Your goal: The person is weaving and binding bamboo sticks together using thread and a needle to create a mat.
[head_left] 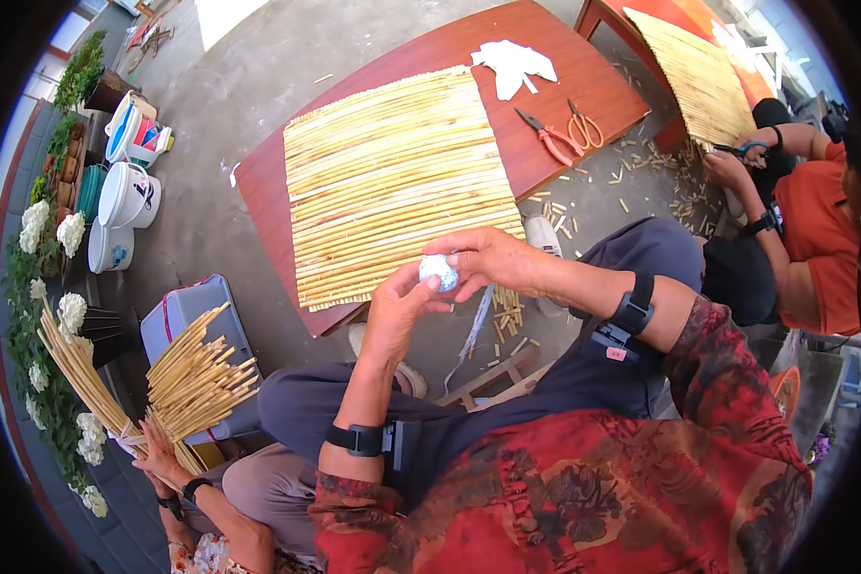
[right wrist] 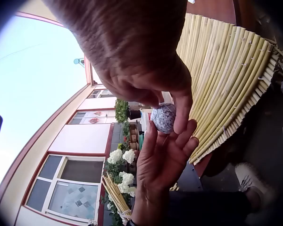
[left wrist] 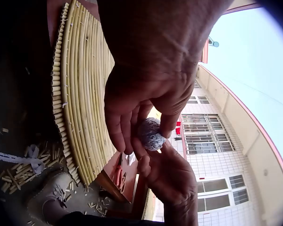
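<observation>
left hand (head_left: 395, 311): curling round string ball (head_left: 438, 272) | right hand (head_left: 496, 258): pinching it too | ball: sitting between both, near stick mat (head_left: 392, 182)

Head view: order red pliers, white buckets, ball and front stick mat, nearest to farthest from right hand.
1. Ball: held by the right hand and left hand.
2. Front stick mat: ahead, on the table.
3. Red pliers: ahead-right, on the table.
4. White buckets: far left.
</observation>
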Demonstrator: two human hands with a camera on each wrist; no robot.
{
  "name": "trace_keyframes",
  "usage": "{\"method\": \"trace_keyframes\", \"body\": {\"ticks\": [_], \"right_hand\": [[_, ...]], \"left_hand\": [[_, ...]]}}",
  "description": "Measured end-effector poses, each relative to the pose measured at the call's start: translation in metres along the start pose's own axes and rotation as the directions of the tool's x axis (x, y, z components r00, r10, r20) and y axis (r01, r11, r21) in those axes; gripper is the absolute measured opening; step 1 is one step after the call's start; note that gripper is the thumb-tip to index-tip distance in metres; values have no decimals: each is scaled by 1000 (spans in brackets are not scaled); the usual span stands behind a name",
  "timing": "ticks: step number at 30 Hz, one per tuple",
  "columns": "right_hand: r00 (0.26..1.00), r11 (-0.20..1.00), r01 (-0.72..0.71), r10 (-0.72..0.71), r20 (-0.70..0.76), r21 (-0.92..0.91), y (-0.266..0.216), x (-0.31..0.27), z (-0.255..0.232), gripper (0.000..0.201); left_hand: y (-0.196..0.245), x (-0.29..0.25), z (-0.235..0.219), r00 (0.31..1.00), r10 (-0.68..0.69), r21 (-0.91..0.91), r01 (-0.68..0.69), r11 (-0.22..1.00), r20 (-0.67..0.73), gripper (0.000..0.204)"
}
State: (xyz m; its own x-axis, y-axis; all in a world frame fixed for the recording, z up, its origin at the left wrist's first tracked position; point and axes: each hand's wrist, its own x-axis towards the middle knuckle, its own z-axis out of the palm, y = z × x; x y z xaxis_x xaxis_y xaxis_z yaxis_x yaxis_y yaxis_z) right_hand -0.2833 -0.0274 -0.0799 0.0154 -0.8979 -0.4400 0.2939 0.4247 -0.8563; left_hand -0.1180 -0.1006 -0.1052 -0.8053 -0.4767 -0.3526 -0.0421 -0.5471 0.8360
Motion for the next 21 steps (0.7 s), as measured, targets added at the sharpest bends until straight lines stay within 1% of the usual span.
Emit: {"method": "trace_keyframes", "body": {"ticks": [2, 3, 5, 6, 7, 8, 9, 10, 11, 12, 13, 14, 15, 16, 17, 18, 19, 20, 21], "right_hand": [[997, 998, -20, 16, -73, -53, -7, -3, -5, 25], [997, 998, -24, 20, -76, -50, -7, -2, -9, 25], [978, 947, 138, -176, -110, -290, -6, 0, -14, 16], [972, 946, 172, -208, -109, -274, -6, -1, -12, 10], [974, 947, 169, -204, -103, -272, -8, -2, -9, 10], [979, 955, 179, -197, -56, -237, -10, -5, -6, 10], [981, 962, 187, -193, -10, -200, -11, -7, -3, 10], [980, 934, 189, -197, 4, -304, -11, -8, 0, 11], [981, 934, 187, -195, 6, -303, -10, -8, 1, 11], [980, 937, 178, -196, -30, -299, -9, -7, 3, 11], [978, 940, 169, -196, -67, -296, -8, -7, 3, 13], [979, 940, 168, -195, -64, -298, -10, -7, 3, 13], [969, 913, 189, -233, -80, -362, -13, -6, 4, 14], [958, 881, 207, -271, -94, -425, -15, -6, 5, 15], [959, 881, 206, -268, -90, -426, -14, -5, 6, 15], [950, 868, 248, -306, -70, -431, -14, -5, 8, 17], [938, 853, 289, -343, -49, -434, -14, -4, 9, 18], [940, 853, 287, -339, -45, -435, -15, -4, 11, 18], [930, 817, 308, -368, -29, -487, -16, -4, 12, 19]], "left_hand": [[-3, -1, 2, 995, 96, 44, -97, 994, 27, 38], [-3, -2, 1, 995, 91, 43, -93, 995, 28, 38], [-2, -7, -1, 989, 146, -41, -146, 988, -10, 42], [-3, -8, -3, 989, 145, -44, -145, 988, -16, 42], [-4, -9, -5, 983, 179, -42, -181, 983, -45, 44], [-4, -9, -6, 974, 213, -38, -217, 976, -74, 47], [-3, -10, -5, 974, 212, -38, -216, 976, -79, 47], [0, -11, -3, 968, 239, -4, -240, 971, -72, 48], [1, -12, -1, 962, 265, 29, -263, 964, -63, 49], [0, -12, -1, 962, 264, 29, -262, 965, -65, 49], [-1, -11, 0, 950, 305, 98, -298, 950, -66, 49], [-1, -11, 0, 936, 347, 165, -333, 928, -65, 50], [-1, -10, 1, 934, 350, 164, -335, 928, -69, 50], [-1, -11, 2, 922, 380, 207, -357, 911, -79, 49], [-2, -11, 2, 909, 408, 249, -377, 892, -87, 49], [-3, -11, 1, 908, 409, 247, -377, 893, -93, 49], [-4, -10, 0, 890, 446, 330, -395, 858, -94, 50], [-4, -10, -1, 872, 481, 411, -407, 816, -92, 51], [-2, -11, -1, 871, 481, 410, -405, 817, -97, 51]]}}
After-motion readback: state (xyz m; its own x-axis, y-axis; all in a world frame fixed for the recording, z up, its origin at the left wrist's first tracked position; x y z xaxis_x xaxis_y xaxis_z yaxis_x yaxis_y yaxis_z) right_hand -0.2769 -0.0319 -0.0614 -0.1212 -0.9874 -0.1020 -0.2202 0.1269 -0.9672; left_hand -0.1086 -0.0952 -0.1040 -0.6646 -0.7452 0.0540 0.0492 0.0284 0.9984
